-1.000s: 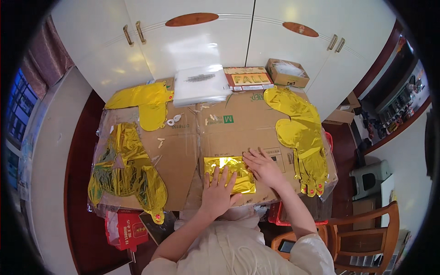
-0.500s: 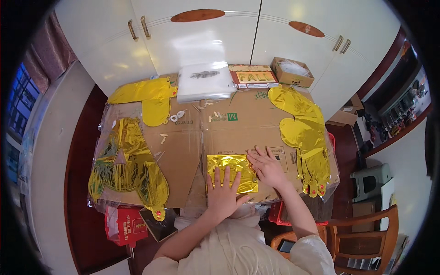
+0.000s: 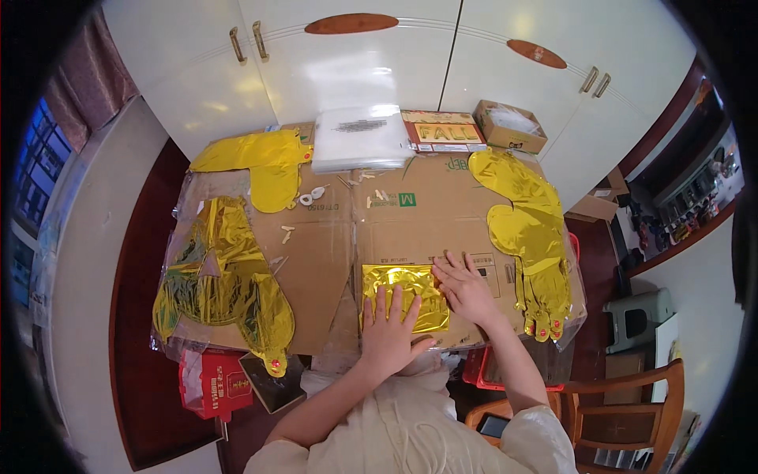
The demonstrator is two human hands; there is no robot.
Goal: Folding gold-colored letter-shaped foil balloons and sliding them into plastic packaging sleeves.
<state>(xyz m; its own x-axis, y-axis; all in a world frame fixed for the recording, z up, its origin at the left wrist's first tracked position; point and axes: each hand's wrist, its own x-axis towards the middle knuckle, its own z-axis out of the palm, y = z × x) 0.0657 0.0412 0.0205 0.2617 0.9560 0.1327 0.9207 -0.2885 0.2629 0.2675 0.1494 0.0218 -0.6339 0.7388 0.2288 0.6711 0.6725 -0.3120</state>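
Note:
A folded rectangle of shiny gold foil (image 3: 395, 276) lies on the cardboard near the front edge of the table. My left hand (image 3: 388, 336) rests flat on its lower left part, fingers spread and pointing away from me. My right hand (image 3: 469, 294) lies on its right edge with fingers stretched out, some reaching past the foil onto the cardboard. Flat gold foil balloons with red-marked tabs are spread around: one large (image 3: 225, 268) at the left, one (image 3: 272, 162) at the back left and a stack (image 3: 525, 209) along the right side.
Flattened cardboard (image 3: 316, 272) covers the table. At the back stand a stack of clear plastic bags (image 3: 359, 142), a printed flat box (image 3: 442, 133) and an open carton (image 3: 512, 128). Small white reels (image 3: 312, 197) and pale scraps lie mid-table. A wooden chair (image 3: 624, 411) is at the right.
The whole view has shifted slightly to the right. Both hands stay on the gold foil, which looks unchanged.

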